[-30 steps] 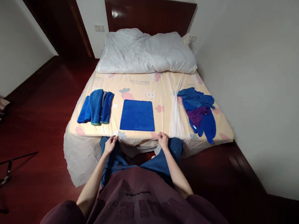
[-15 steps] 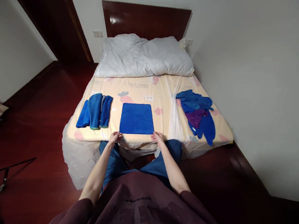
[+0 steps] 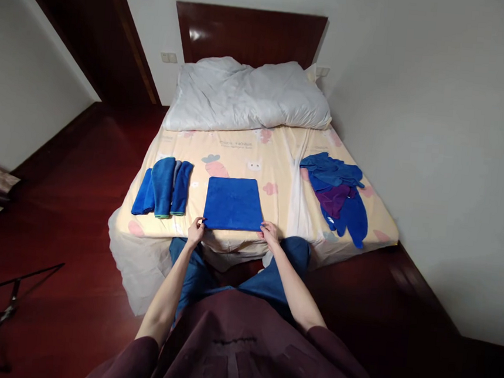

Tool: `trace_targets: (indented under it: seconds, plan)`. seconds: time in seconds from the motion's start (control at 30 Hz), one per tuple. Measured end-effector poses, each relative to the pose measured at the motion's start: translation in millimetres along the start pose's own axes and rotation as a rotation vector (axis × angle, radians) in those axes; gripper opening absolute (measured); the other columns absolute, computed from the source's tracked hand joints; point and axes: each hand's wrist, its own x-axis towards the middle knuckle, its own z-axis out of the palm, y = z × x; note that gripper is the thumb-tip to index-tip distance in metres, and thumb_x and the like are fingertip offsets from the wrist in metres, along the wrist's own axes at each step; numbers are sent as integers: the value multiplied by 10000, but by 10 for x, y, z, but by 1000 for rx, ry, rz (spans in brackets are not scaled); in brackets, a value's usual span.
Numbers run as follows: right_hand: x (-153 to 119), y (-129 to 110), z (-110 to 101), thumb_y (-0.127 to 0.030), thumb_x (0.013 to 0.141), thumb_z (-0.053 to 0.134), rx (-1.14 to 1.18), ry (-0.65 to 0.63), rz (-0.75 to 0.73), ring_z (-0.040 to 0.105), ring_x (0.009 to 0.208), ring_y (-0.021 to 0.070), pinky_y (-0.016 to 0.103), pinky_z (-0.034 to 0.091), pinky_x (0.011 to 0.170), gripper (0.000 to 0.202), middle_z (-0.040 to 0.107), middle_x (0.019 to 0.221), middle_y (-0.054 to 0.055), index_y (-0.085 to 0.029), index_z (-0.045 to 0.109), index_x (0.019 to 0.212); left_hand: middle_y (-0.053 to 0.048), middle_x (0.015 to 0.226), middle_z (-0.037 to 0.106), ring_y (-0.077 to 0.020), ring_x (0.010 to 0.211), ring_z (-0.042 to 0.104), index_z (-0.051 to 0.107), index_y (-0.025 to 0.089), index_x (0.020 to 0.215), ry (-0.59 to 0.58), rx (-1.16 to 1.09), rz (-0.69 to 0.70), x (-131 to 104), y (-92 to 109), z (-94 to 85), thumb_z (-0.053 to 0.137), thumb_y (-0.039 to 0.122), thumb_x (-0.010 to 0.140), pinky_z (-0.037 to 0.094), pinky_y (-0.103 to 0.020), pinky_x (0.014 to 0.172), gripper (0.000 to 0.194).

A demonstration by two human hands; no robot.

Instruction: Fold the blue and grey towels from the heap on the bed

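Note:
A blue towel [image 3: 233, 204] lies flat as a neat rectangle near the front edge of the bed. My left hand [image 3: 196, 231] pinches its near left corner, and my right hand [image 3: 269, 234] grips the near right corner. To the left, several folded blue towels [image 3: 163, 187] lie side by side, some with green edging. On the right is a loose, crumpled pile of blue cloths [image 3: 335, 173] with a purple cloth [image 3: 333, 202] among them.
The bed [image 3: 233, 146] has a pale patterned sheet, with a bunched white quilt [image 3: 251, 98] by the dark wooden headboard [image 3: 250, 36]. A wall stands close on the right. A black metal stand [image 3: 9, 309] is on the floor at lower left.
The flat towel has shifted slightly toward me, with both hands at its near corners. The whole view has moved a little. The folded towels and the pile lie as before.

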Motion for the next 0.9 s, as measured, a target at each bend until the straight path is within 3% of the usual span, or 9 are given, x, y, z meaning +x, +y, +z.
trace_targets:
  seconds: [0.13,0.3,0.43,0.6,0.7,0.8,0.9]
  plan:
    - [-67,205,-160,-350,807,703,6,-105,-56,648,629,131,236,547,623,299,716,728,-7,-178,772,1042,1,638,623,-177,641,636,754,161,1093,-57,-18,24,-105,-179,15,567,337,925,529,-273,673,306]
    - [-42,374,-157,-266,681,767,-87,-170,-163,650,680,159,285,577,704,496,694,720,-4,-172,776,1168,-26,752,685,-202,744,668,720,144,1230,-80,-48,107,-143,-330,84,741,385,813,566,-327,771,482]
    - [1,429,-105,-209,681,697,-232,-63,-270,620,674,162,312,581,716,473,717,841,40,-169,788,1143,-44,825,682,-213,758,652,759,168,1159,-18,69,281,-111,-397,62,726,234,741,571,-383,822,424]
    - [48,429,-73,-135,695,595,-407,92,-376,587,695,173,346,581,783,389,695,961,77,-170,818,1012,-68,879,639,-230,802,656,786,188,948,31,199,331,33,-379,26,633,175,744,579,-416,860,255]
    - [85,401,-55,-106,674,579,-407,142,-369,631,774,196,353,591,792,385,683,1071,108,-167,823,965,-116,1056,677,-265,979,692,781,189,899,18,171,403,128,-322,19,606,172,757,586,-430,932,227]
    - [137,361,-42,-83,644,546,-346,72,-403,683,904,223,361,606,810,465,688,1230,124,-178,823,1006,-114,1224,713,-296,1188,665,785,211,928,-49,167,495,218,-277,24,603,152,746,544,-469,1070,264]
    - [194,334,-46,-75,609,522,-296,-39,-441,695,1087,250,389,597,943,496,741,1196,98,-200,823,984,-92,1216,757,-305,1204,670,788,225,936,-116,179,500,288,-285,44,612,143,728,515,-513,1116,284]
